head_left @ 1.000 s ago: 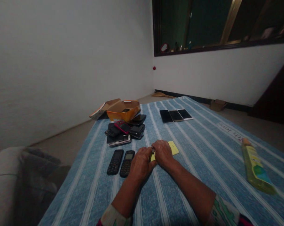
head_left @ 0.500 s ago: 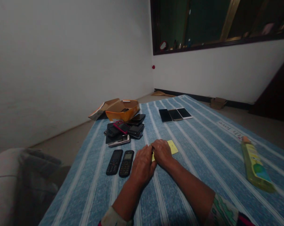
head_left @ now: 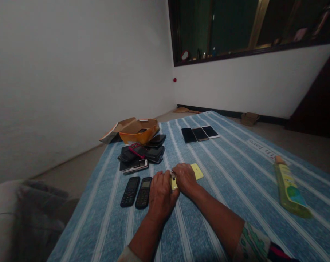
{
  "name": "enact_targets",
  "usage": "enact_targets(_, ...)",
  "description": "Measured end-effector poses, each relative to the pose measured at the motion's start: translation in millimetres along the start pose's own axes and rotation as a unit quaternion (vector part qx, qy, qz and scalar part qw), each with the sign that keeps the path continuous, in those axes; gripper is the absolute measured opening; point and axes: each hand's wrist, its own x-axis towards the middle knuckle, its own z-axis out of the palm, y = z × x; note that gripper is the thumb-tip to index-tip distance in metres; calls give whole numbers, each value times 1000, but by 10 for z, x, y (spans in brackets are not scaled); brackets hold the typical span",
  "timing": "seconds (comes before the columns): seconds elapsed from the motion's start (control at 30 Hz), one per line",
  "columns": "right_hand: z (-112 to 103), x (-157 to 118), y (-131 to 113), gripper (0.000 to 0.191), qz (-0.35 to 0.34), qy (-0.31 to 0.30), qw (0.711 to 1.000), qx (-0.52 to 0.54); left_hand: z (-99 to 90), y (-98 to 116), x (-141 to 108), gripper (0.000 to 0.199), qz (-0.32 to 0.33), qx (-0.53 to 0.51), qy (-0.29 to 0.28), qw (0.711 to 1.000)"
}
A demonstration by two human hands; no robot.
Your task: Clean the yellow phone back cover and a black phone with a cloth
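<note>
A yellow phone [head_left: 197, 171] lies on the striped cloth, its middle covered by my hands. Its dark camera spot shows in the gap between them. My left hand [head_left: 161, 191] grips the phone's left end, fingers together and thumb along the near side. Across the middle of the phone rests my right hand [head_left: 184, 177], with curled fingers pressed down. A small greyish bit shows at its fingertips; I cannot tell what it is. Just left of my left hand are two keypad phones, a black one [head_left: 130, 191] and a dark one with a pale screen [head_left: 144, 193].
A pile of old phones [head_left: 140, 156] sits beyond the keypad phones, before an open orange box [head_left: 139, 136]. Three smartphones [head_left: 200, 134] lie side by side farther back. A bottle of yellow-green liquid [head_left: 290, 191] lies at the right. Striped cloth [head_left: 230, 174] covers the surface.
The view has turned slightly, so everything sits a little further left. The gap between my hands is wider, showing more of the yellow phone and its camera spot.
</note>
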Motion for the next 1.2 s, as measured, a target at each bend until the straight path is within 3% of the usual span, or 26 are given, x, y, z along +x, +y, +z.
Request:
enact_targets(0.13, -12, 13, -11, 25, 5, -3, 1000, 6, 82, -51, -28, 67, 34, -36, -27, 998)
enact_targets(0.23, -16, 13, -18, 26, 6, -6, 1000, 3, 99, -53, -33, 63, 29, -33, -71, 997)
enact_targets(0.37, -7, 1, -19, 23, 4, -8, 1000, -2, -12, 49, 14, 54, -12, 6, -143, 990)
enact_targets(0.53, 1, 1, -17, 23, 0, -10, 1000, -9, -177, 218, 83, 44, -49, 56, -177, 981)
enact_targets(0.87, 11, -1, 10, 21, -5, -11, 1000, -4, -190, 300, 29, 28, -80, 89, -133, 984)
enact_targets(1.2, 39, -6, 41, 19, -61, -9, 998, -14, -14, 179, -53, 36, -78, 99, -48, 991)
